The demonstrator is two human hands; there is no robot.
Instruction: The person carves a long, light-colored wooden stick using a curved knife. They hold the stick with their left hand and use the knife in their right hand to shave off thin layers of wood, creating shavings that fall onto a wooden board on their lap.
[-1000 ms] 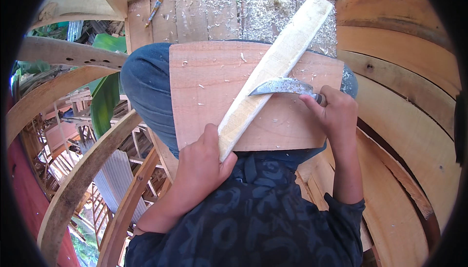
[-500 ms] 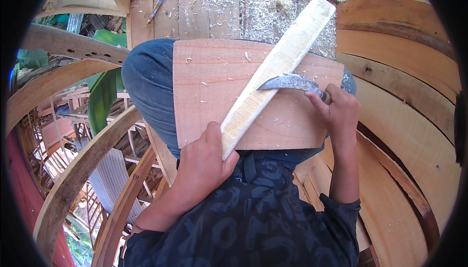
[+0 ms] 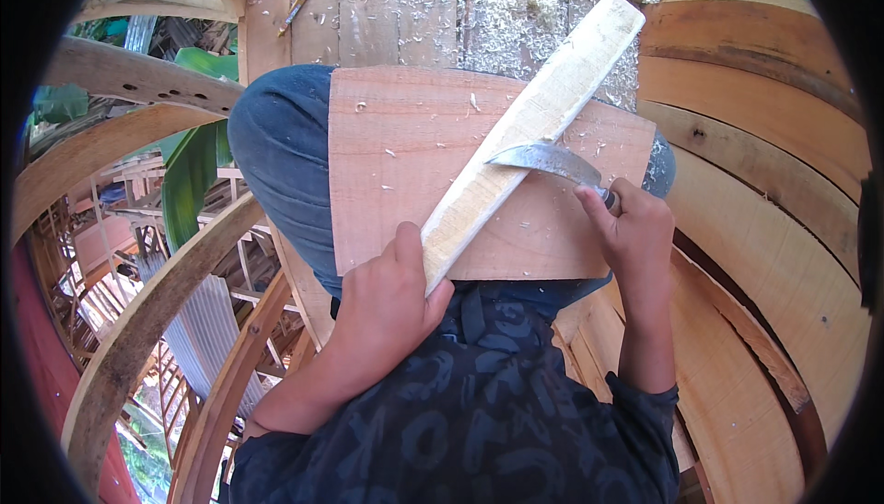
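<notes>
A long pale strip of wood slants from near my body up to the far right, lying over a flat reddish board on my lap. My left hand is closed round the strip's near end. In my right hand is a knife with a curved, sickle-like blade; its dark handle is mostly hidden in the fist. The blade crosses the strip about midway, its tip over the strip's left part. A few small shavings lie on the board.
Beyond my knees, a plank floor is strewn with wood shavings. A small brush-like tool lies at its left. Curved planks rise on the right; curved wooden ribs stand on the left, with gaps between them.
My right hand has dropped slightly toward me, and the blade now angles down more toward its handle. The left hand keeps its hold on the strip.
</notes>
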